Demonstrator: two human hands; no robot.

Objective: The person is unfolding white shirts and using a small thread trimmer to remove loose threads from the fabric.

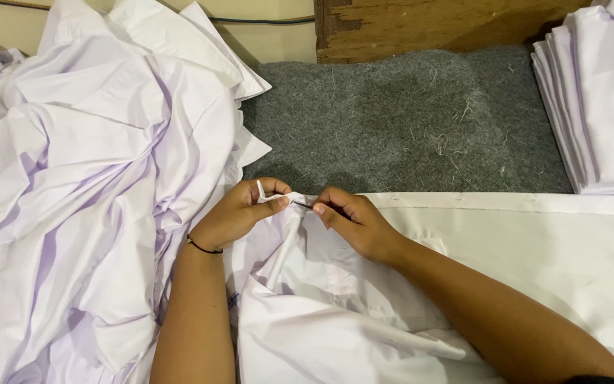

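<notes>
White shirt [392,284] lies flat on the grey felt desk [406,121], its top edge pinched shut in my left hand [239,213]. My right hand [353,220] is closed on a small dark tool [303,205], too small to identify. Cloth looks light, soft and limp; best held at the stiffer hem.

Grey felt table [406,114], white shirts [94,178]

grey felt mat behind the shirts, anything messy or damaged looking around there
Yes. The grey felt mat is littered with loose pale thread clippings, thickest toward its right side. Behind it, the brown wooden board has a chipped, splintered left edge. The heap of white shirts on the left is crumpled, unlike the neatly folded white stack on the right.
</notes>
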